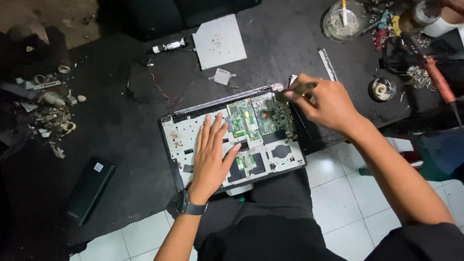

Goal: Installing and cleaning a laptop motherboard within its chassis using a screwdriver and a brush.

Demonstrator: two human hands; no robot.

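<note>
An opened laptop base [180, 137] lies on a black mat, its green circuit board [258, 116] exposed at the upper right. My left hand [211, 157] rests flat on the base with fingers spread, a dark watch on the wrist. My right hand [325, 102] grips a screwdriver [302, 89] with a yellowish handle, its tip at the laptop's upper right corner near the metal hinge [277, 87].
A silver drive caddy [219, 41] and a small metal plate [222, 76] lie above the laptop. A black battery pack [89, 189] sits lower left. Metal scraps [53, 111] pile at left; a glass ashtray [344, 20] and tools [415, 34] crowd the upper right.
</note>
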